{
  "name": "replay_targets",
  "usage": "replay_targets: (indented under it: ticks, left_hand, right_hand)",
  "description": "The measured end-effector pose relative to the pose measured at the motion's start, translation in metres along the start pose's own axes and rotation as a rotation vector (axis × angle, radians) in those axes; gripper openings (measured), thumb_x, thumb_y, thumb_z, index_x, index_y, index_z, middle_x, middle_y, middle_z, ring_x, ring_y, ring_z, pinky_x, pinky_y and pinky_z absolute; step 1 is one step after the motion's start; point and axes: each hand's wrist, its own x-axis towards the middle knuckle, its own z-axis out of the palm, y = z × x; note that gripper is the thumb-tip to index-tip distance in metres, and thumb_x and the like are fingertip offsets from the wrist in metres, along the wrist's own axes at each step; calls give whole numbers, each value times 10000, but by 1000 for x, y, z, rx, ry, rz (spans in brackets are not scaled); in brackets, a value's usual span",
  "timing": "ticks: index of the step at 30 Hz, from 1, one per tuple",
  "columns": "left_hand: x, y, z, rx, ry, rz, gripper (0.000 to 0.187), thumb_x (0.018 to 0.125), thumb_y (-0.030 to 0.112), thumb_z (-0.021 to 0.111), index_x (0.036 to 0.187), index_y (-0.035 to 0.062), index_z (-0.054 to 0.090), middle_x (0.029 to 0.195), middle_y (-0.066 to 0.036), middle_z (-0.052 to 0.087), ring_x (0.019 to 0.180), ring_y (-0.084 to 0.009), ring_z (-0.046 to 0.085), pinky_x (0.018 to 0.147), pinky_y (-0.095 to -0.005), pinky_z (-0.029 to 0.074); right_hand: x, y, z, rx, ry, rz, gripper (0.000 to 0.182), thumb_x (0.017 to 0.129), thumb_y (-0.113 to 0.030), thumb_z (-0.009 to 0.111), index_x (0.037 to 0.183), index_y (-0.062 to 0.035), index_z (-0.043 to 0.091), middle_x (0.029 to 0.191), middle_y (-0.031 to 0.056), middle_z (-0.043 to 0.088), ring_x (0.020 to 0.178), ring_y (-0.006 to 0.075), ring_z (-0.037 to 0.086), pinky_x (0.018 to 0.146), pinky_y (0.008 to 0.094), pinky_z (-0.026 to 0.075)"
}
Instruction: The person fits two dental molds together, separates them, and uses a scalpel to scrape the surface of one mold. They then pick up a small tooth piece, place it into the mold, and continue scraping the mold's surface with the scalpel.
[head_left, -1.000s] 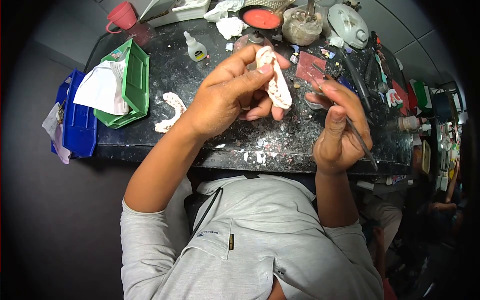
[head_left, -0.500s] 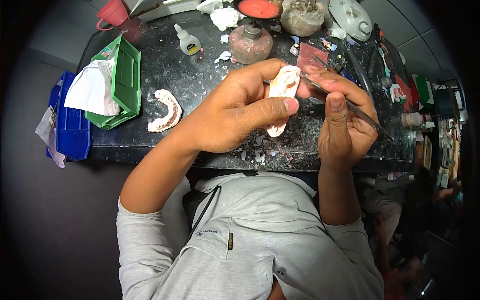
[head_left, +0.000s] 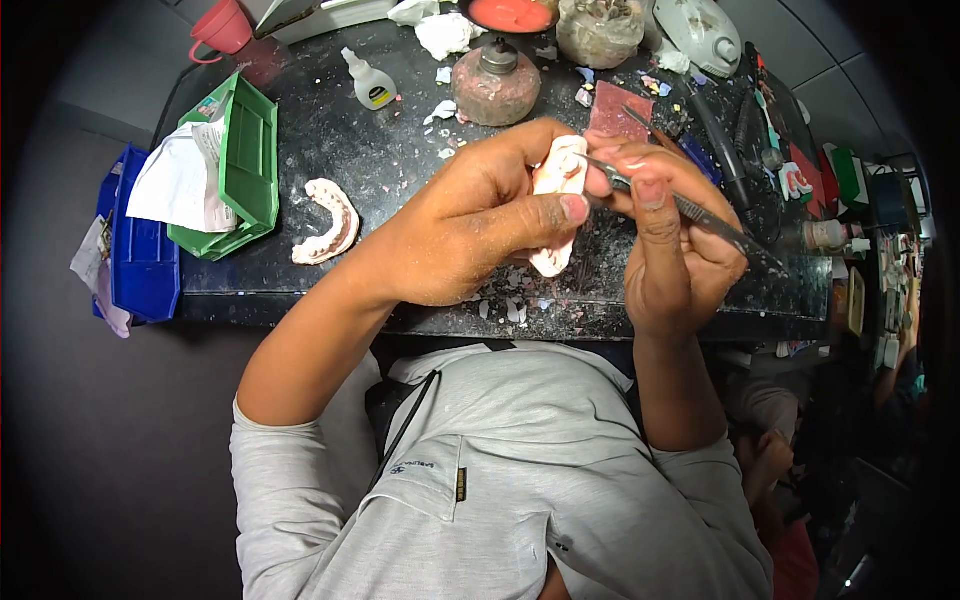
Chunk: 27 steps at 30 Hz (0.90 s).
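Note:
My left hand (head_left: 470,225) is closed around a pale plaster dental model (head_left: 556,180), its thumb pressed along the near face. My right hand (head_left: 690,230) pinches a slim metal carving tool (head_left: 690,208) between thumb and fingers. The tool's pointed end meets the model's upper part, near a raised tooth shape. Part of the model is hidden behind my left fingers and thumb. On the bench to the left lies a second, horseshoe-shaped dental model (head_left: 345,222), touched by neither hand.
A green bin (head_left: 250,150) and a blue bin (head_left: 145,280) stand at the left. Behind my hands are a white bottle (head_left: 372,82), a burner-like jar (head_left: 495,92) and a pink wax sheet (head_left: 620,112). Plaster crumbs litter the dark bench (head_left: 400,150). Another person's arm (head_left: 770,460) shows at right.
The tool in my right hand has swung its tip left, further onto the model. My right hand has shifted slightly left; the model stays in my left hand.

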Motion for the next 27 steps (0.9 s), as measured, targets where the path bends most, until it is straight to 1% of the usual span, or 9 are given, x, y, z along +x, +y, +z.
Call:
replay_targets:
  ticks: [3, 6, 8, 12, 14, 20, 23, 26, 27]
  left_hand:
    - [0, 0, -1, -6, 11, -11, 316, 954, 209, 637, 1171, -18, 603, 886, -17, 593, 692, -65, 528, 591, -216, 390]
    - [1, 1, -3, -94, -91, -39, 224, 1013, 179, 608, 1174, 31, 564, 930, -1, 582, 756, -55, 544, 623, -222, 424]
    - [3, 1, 3, -86, 56, -19, 354, 958, 227, 630, 1216, -5, 565, 819, -3, 568, 683, -57, 518, 567, -197, 361]
    - [4, -4, -13, -80, 84, -21, 331, 974, 229, 608, 1213, 4, 563, 794, -13, 575, 638, -59, 506, 531, -198, 349]
    - [5, 3, -15, -44, 65, -119, 309, 992, 237, 585, 1198, 7, 569, 801, -26, 591, 580, -60, 480, 491, -215, 343]
    - [6, 2, -16, -22, 50, -117, 391, 1034, 156, 541, 1386, -16, 530, 809, -20, 584, 555, -37, 424, 480, -205, 333]
    - [5, 2, -14, 58, 136, -16, 390, 1001, 140, 600, 1363, 0, 559, 811, 12, 556, 590, -28, 421, 496, -195, 315]
    - [5, 2, -16, 167, 30, 8, 420, 940, 125, 694, 1333, 15, 595, 839, 30, 556, 669, -33, 464, 561, -196, 351]
    - [5, 0, -15, 226, 15, 42, 420, 912, 122, 729, 1301, 10, 620, 852, 35, 566, 707, -39, 481, 598, -200, 365]
  right_hand:
    - [0, -3, 3, 45, 26, 35, 146, 993, -2, 574, 1012, 117, 657, 1006, 235, 705, 964, 281, 713, 851, 354, 610]
    - [1, 2, 2, 87, 42, 25, 159, 1001, -12, 563, 1007, 123, 647, 999, 242, 701, 960, 299, 716, 823, 367, 629]
    - [3, 0, 1, 77, 58, 12, 161, 1004, -14, 557, 1011, 124, 641, 997, 245, 699, 962, 312, 716, 808, 380, 638]
    - [4, 1, -6, 64, 52, -13, 167, 1008, -14, 537, 1027, 129, 624, 988, 253, 693, 963, 341, 717, 786, 417, 653]
    - [3, 0, -7, 60, 56, -11, 169, 1008, -13, 533, 1038, 131, 616, 983, 252, 691, 952, 335, 719, 788, 412, 651]
    - [4, -4, -11, 0, 54, -29, 153, 998, -7, 553, 1038, 125, 621, 987, 251, 686, 955, 317, 714, 783, 388, 651]
    - [7, -12, -14, -99, 24, -49, 155, 995, -10, 563, 1033, 121, 637, 996, 247, 683, 953, 297, 708, 786, 369, 651]
    - [10, -17, -23, -174, -31, -74, 151, 975, -15, 602, 1010, 116, 670, 982, 235, 695, 939, 289, 706, 777, 361, 637]
    - [13, -18, -28, -230, -122, -123, 149, 961, -22, 626, 998, 111, 683, 966, 228, 704, 923, 287, 708, 770, 361, 627]
